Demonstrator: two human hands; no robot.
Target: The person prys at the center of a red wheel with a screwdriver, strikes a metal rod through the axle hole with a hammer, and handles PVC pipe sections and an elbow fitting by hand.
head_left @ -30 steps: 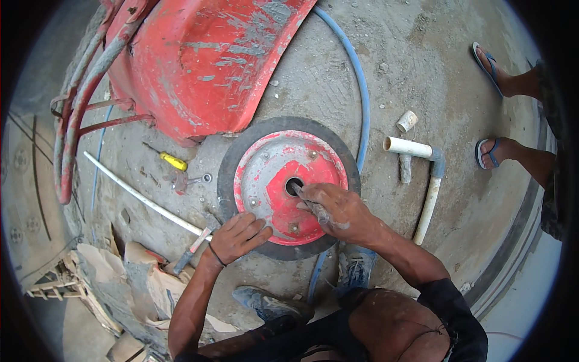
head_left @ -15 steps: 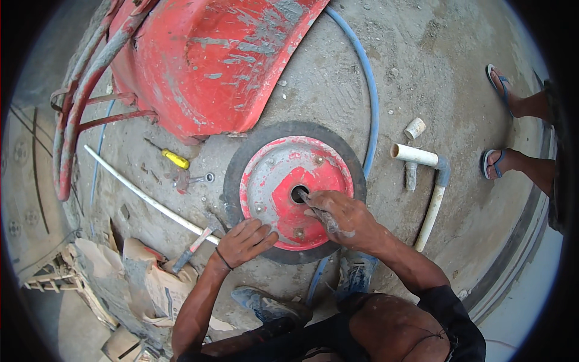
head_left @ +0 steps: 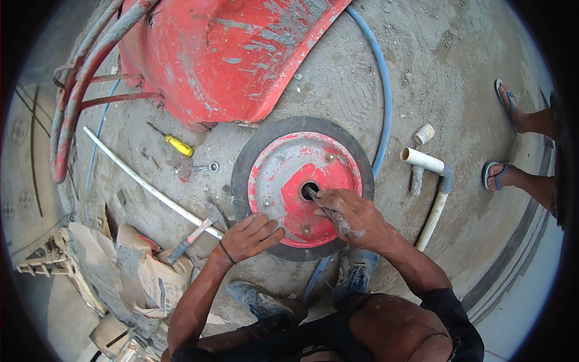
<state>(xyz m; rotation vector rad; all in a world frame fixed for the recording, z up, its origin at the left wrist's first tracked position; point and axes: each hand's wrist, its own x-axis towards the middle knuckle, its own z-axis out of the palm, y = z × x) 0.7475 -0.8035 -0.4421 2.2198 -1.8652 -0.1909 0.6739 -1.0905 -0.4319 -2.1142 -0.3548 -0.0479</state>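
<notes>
A red and grey wheel [head_left: 274, 172] with a black rubber tyre [head_left: 240, 181] lies flat on the ground before me. My right hand [head_left: 360, 220] is closed around a short, dirty metal rod [head_left: 338, 223]. The rod slants, with its upper end at the round hole [head_left: 309, 191] in the wheel's hub; how deep it reaches is hard to see. My left hand [head_left: 248, 237] lies over the tyre's near left edge, fingers stretched onto the rim and nothing held in them.
A red, cement-smeared wheelbarrow tray [head_left: 211, 66] lies beyond the wheel. To the left are a yellow-handled screwdriver [head_left: 179, 145], a wrench [head_left: 205, 167], a hammer [head_left: 194, 236] and a white pipe [head_left: 151, 188]. Rightward lie a blue hose [head_left: 386, 90], an elbowed pipe [head_left: 424, 160] and a sandalled person's feet [head_left: 505, 176].
The view has shifted slightly, so the wheel appears a little farther right. In my right hand the rod has tilted, and more of its lower end shows. My left hand stays on the tyre.
</notes>
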